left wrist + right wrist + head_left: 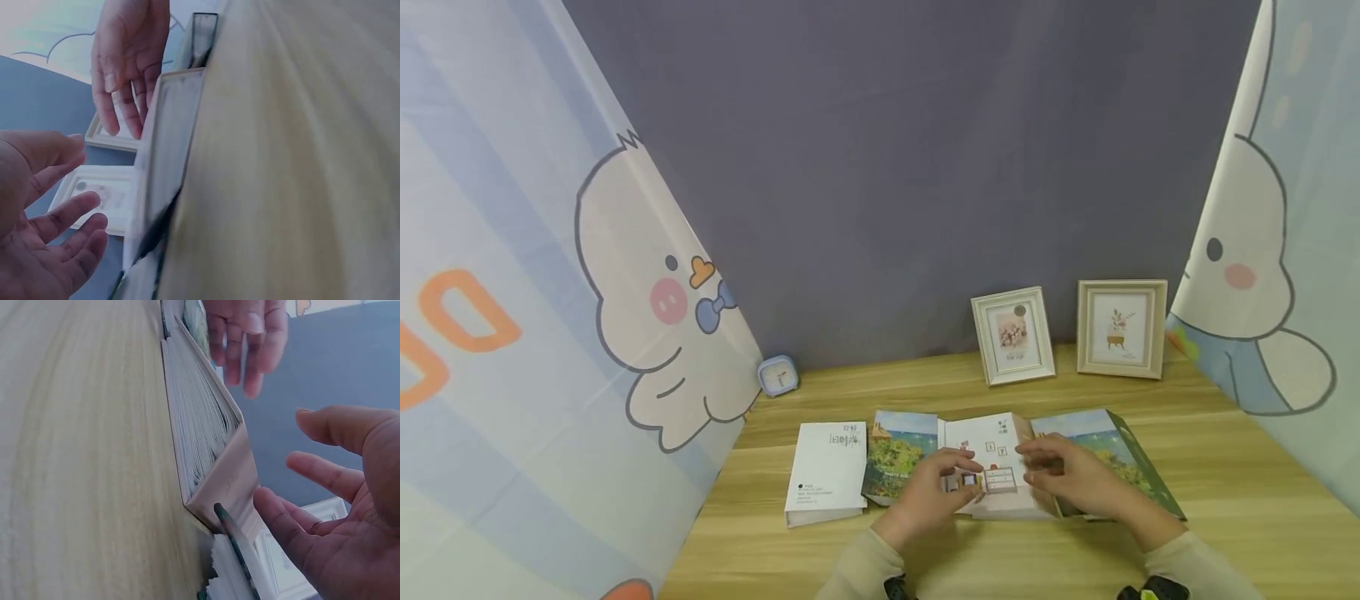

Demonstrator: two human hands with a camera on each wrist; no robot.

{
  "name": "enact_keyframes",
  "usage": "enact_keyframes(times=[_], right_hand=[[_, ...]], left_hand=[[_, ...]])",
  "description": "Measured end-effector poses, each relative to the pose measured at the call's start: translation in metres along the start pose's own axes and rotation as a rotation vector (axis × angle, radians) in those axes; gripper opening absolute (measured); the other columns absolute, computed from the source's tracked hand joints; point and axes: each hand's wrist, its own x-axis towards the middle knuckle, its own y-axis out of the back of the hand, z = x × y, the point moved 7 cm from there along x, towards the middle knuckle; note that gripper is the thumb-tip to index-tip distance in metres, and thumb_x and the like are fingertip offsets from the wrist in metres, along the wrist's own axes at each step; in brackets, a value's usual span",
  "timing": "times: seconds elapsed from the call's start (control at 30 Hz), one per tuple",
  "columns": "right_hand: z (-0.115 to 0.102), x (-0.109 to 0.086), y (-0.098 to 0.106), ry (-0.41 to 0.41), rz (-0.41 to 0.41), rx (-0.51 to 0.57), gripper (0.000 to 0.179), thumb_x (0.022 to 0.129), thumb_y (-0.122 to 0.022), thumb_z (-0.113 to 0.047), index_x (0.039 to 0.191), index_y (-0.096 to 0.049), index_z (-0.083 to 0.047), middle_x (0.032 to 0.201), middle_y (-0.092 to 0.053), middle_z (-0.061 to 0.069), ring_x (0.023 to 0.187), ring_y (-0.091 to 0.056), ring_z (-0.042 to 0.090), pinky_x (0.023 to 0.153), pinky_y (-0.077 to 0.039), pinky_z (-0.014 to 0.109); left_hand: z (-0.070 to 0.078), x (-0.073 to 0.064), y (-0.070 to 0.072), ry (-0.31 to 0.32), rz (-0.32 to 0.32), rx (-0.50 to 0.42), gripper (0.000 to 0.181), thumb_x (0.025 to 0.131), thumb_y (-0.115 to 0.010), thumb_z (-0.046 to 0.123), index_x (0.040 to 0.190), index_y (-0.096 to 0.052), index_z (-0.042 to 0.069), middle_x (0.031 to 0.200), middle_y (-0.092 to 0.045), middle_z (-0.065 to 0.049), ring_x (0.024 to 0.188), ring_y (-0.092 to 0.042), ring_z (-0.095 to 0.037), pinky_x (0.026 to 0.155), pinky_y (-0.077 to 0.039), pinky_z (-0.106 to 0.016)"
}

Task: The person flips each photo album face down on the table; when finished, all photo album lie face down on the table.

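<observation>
Four-sided and thick, a white photo album with small furniture drawings on its cover lies between my two hands. My left hand is over its left side, fingers spread and loosely bent, holding nothing. At the other side hovers my right hand, also empty, with its fingertips close to the album's pale pink spine. Its page edges show in the right wrist view. A landscape-covered album lies partly behind my left hand, and a similar album with a green spine is partly behind my right.
A white album with dark lettering lies at the left end of the row. Behind stand a blue clock and two picture frames, one tilted and one upright. A grey curtain backs the wooden table.
</observation>
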Motion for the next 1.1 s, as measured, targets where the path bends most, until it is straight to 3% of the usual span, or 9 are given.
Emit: enact_keyframes(times=[0.27,0.53,0.87,1.1], right_hand=[[-0.012,0.012,0.000,-0.006,-0.010,-0.013,0.042,0.101,-0.073,-0.023,0.137,-0.064,-0.003,0.134,-0.058,0.021,0.121,-0.061,0.046,0.089,-0.060,0.042],[-0.016,0.028,-0.008,0.012,-0.033,-0.015,0.042,0.100,-0.074,-0.025,0.137,-0.065,-0.006,0.140,-0.058,0.020,0.121,-0.061,0.045,0.092,-0.058,0.051],[-0.023,0.049,-0.018,0.025,-0.027,0.001,0.040,0.102,-0.072,-0.024,0.138,-0.064,-0.010,0.139,-0.057,0.021,0.121,-0.061,0.045,0.089,-0.060,0.047],[-0.022,0.061,-0.031,0.011,-0.020,-0.020,0.044,0.101,-0.074,-0.026,0.141,-0.063,-0.012,0.143,-0.055,0.019,0.124,-0.060,0.045,0.087,-0.061,0.042]], left_hand=[[-0.005,-0.009,0.036,0.021,0.075,-0.033,0.025,0.105,-0.068,0.027,0.126,-0.074,0.016,0.145,-0.061,-0.006,0.135,-0.054,-0.021,0.110,-0.048,-0.053],[-0.023,-0.026,0.070,0.048,0.169,-0.084,0.029,0.104,-0.069,0.019,0.132,-0.070,0.024,0.148,-0.058,-0.012,0.134,-0.055,-0.028,0.108,-0.046,-0.058],[-0.038,-0.040,0.116,0.044,0.315,-0.032,0.036,0.103,-0.071,0.022,0.138,-0.066,0.020,0.151,-0.055,-0.010,0.143,-0.047,-0.032,0.116,-0.039,-0.058],[-0.059,-0.051,0.131,0.108,0.394,-0.056,0.046,0.101,-0.074,0.018,0.144,-0.060,0.011,0.152,-0.053,-0.014,0.143,-0.045,-0.038,0.118,-0.036,-0.060]])
